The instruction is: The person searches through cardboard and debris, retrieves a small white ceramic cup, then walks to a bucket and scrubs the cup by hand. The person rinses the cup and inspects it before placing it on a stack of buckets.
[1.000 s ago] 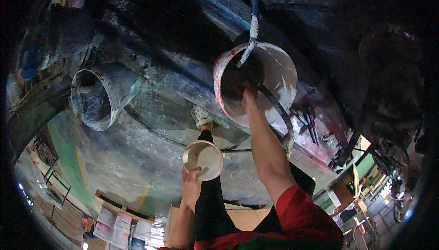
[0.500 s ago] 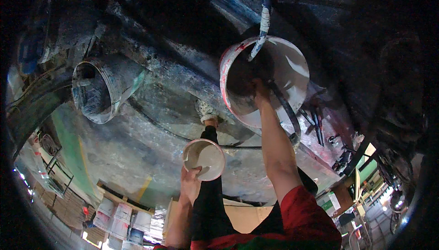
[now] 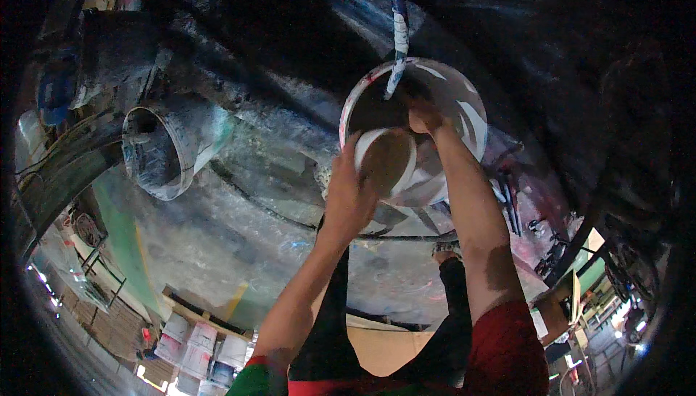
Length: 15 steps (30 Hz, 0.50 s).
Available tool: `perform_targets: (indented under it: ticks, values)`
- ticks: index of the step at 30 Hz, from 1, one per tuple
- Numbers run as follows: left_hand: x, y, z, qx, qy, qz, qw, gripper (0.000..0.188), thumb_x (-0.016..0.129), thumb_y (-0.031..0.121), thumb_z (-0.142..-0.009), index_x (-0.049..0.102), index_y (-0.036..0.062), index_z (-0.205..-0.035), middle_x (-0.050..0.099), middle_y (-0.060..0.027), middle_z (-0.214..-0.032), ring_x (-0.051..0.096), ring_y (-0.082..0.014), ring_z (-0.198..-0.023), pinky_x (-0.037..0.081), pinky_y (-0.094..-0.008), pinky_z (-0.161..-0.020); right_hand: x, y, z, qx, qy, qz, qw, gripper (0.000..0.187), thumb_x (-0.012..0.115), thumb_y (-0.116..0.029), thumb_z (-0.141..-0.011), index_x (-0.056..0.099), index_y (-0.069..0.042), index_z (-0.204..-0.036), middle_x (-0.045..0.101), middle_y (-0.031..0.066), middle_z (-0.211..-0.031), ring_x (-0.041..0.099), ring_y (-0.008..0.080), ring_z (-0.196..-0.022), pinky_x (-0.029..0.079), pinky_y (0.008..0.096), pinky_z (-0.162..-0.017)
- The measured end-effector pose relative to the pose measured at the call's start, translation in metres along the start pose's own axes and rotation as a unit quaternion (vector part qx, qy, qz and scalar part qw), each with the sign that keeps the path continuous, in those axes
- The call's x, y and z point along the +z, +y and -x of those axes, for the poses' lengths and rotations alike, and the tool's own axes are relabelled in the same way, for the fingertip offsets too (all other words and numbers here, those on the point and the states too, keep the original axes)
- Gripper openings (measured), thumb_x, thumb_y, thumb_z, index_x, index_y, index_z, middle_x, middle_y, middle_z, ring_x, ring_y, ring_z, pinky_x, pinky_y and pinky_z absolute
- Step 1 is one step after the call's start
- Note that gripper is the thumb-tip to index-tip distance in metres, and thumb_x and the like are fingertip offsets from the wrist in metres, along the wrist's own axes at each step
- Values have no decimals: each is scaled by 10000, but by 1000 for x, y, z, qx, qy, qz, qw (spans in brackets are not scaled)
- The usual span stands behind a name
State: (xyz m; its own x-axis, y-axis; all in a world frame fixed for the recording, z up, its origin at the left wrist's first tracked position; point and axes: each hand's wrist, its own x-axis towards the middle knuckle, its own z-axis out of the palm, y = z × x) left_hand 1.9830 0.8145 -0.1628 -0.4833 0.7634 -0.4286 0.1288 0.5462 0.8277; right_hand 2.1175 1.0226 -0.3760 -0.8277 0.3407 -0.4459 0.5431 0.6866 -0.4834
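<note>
The left hand [image 3: 348, 197] has swung the small white cup [image 3: 388, 160] up from beside the knee to the big white bucket [image 3: 417, 131] — fingers wrapped round it, tipped at the rim. The right hand [image 3: 424, 115] grips inside the bucket, just above the cup — contents look ready to go in.

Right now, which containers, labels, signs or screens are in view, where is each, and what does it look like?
Big bucket: upper middle, round, white, paint-smeared; right hand reaches inside.
Small tub: at the big bucket's mouth, round, white with brownish inside, held by left hand.
Second bucket: left, on its side, grey-white, stained.
Stacked pails: bottom left, white with coloured labels too small to make out.
No signs or screens visible.
</note>
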Motion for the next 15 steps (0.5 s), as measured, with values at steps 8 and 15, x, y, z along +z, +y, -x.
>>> perform_targets:
  ticks: [8, 15]
  values:
    - [118, -115, -114, -158, -127, -185, 962, 594, 614, 280, -845, 447, -12, -1336, 589, -332, -1120, 610, -499, -994, 493, -511, -889, -41, -39, 78, 126, -376, 17, 918, 639, 504, -277, -896, 303, -63, -1464, 498, 273, -1336, 532, 384, -1203, 440, 447, -1005]
    - [165, -170, -119, -167, -136, -121, 969, 522, 592, 353, -884, 541, 15, -1278, 576, -226, -1262, 551, -381, -1174, 441, -437, -990, -11, -72, 71, 201, -200, -152, 947, 495, 487, -301, -888, 530, -8, -1284, 576, 287, -1227, 568, 444, -1126, 450, 488, -976]
